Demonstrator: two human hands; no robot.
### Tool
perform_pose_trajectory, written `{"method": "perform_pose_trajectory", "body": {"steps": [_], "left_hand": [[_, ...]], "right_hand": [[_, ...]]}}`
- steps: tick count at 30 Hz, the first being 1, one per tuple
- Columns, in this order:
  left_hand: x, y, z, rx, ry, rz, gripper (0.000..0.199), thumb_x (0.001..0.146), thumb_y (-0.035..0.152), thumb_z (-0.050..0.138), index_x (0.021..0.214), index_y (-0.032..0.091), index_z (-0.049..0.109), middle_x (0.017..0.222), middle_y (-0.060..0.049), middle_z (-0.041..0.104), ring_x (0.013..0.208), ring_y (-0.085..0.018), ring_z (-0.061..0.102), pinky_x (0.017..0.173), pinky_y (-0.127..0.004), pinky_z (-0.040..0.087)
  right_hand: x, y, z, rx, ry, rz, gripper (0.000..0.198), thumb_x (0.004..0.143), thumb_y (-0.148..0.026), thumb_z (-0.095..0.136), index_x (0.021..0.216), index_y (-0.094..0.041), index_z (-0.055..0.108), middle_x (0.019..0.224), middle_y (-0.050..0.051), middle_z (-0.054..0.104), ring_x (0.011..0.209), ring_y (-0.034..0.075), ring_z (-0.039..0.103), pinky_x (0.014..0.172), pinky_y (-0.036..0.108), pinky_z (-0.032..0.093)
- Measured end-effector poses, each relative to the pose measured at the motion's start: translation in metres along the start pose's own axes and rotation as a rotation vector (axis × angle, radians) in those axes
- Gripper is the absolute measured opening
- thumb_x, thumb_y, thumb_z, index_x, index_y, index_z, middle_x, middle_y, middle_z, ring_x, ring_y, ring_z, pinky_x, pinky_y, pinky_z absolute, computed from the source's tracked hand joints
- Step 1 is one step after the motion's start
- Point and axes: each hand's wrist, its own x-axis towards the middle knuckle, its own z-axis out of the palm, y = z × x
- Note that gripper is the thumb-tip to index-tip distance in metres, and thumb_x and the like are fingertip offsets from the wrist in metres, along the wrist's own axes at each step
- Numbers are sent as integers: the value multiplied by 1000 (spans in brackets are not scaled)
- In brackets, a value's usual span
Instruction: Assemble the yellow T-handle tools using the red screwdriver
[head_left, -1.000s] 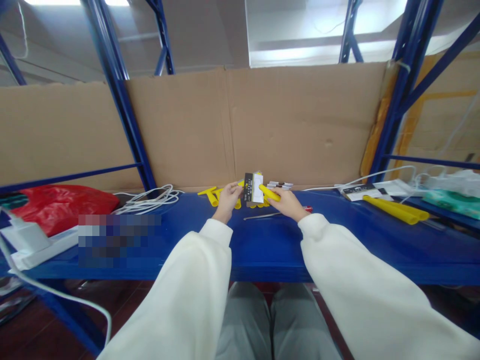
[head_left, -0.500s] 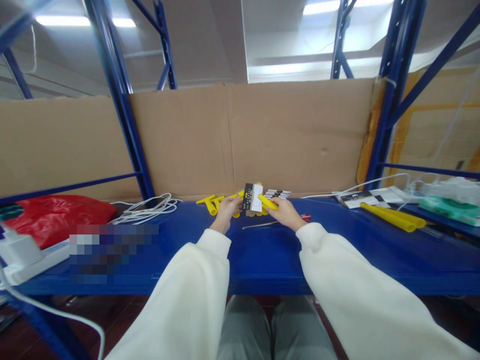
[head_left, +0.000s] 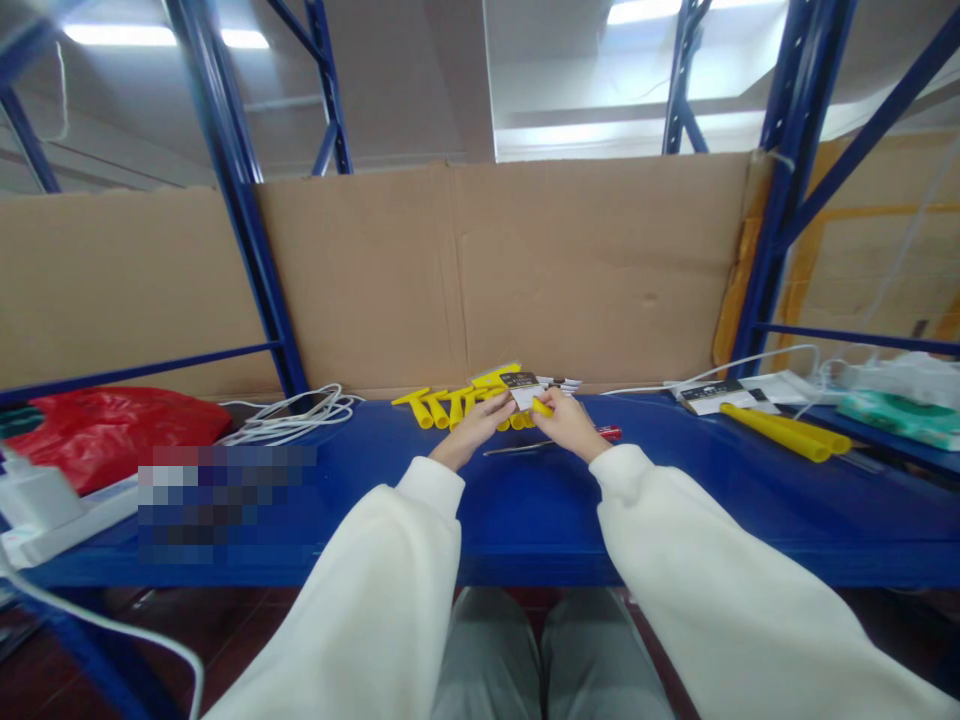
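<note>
My left hand [head_left: 478, 427] is closed on the lower left edge of a black-and-white printed card [head_left: 521, 381]. The card leans back, its black strip towards the cardboard. My right hand [head_left: 567, 421] grips a yellow tubular handle [head_left: 541, 406] close against the card's lower right part; its other end is hidden by the fingers. Behind my hands lie several yellow T-shaped tools [head_left: 437, 408] in a row, partly covered by the left hand. A screwdriver [head_left: 609, 433] with a red handle rests on the table below my right hand. Several white-and-black cards [head_left: 562, 384] are stacked behind it.
The blue table [head_left: 525, 515] is backed by a cardboard panel [head_left: 585, 270] between blue posts. At left are a coiled white cable [head_left: 307, 416], a red plastic bag [head_left: 124, 435] and a power strip [head_left: 90, 520]. At right lie yellow tubes [head_left: 784, 432] and printed cards [head_left: 724, 397].
The card has tipped back and dropped from facing me. My left hand has shifted right, closer to my right hand, uncovering more yellow tools. The yellow handle now shows shorter.
</note>
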Motion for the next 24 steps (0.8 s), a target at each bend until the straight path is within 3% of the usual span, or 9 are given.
{"method": "perform_pose_trajectory", "body": {"steps": [7, 11, 14, 18, 22, 24], "left_hand": [[-2, 6, 8, -32, 87, -58, 23, 84, 36, 68, 98, 20, 76, 115, -8, 73, 120, -30, 61, 101, -40, 49], [1, 6, 7, -41, 181, -34, 18, 82, 26, 68, 98, 20, 72, 111, -8, 74, 113, -28, 65, 97, -39, 52], [3, 3, 6, -60, 196, -6, 23, 79, 18, 67, 102, 19, 68, 104, -8, 75, 104, -25, 69, 96, -41, 53], [3, 1, 5, -113, 250, 5, 35, 69, 11, 70, 103, 19, 66, 96, -5, 76, 93, -24, 72, 91, -41, 56], [4, 2, 4, -154, 298, -7, 35, 63, 8, 72, 96, 19, 66, 88, -4, 76, 91, -23, 73, 88, -38, 57], [5, 2, 4, -175, 315, -18, 35, 63, 7, 71, 96, 19, 66, 87, -4, 76, 93, -24, 72, 88, -37, 57]], "right_hand": [[-3, -6, 4, 113, -35, -75, 19, 73, -25, 61, 89, -22, 52, 89, 4, 68, 85, 22, 66, 80, 37, 50], [-1, -5, 6, 245, -52, -83, 18, 78, -28, 60, 94, -22, 52, 93, 4, 67, 85, 19, 66, 80, 35, 51], [1, -8, 8, 418, -106, 29, 23, 83, -32, 57, 104, -23, 52, 92, 2, 68, 71, 15, 63, 65, 28, 52], [1, -15, 6, 625, -125, 254, 34, 83, -35, 59, 114, -23, 52, 87, 2, 68, 57, 14, 59, 48, 25, 44], [-2, -20, -2, 814, -234, 331, 22, 84, -36, 59, 102, -23, 59, 75, 1, 66, 54, 14, 58, 44, 23, 40], [-1, -19, -4, 872, -206, 396, 17, 83, -33, 59, 97, -23, 59, 74, 0, 66, 54, 13, 58, 44, 22, 41]]}}
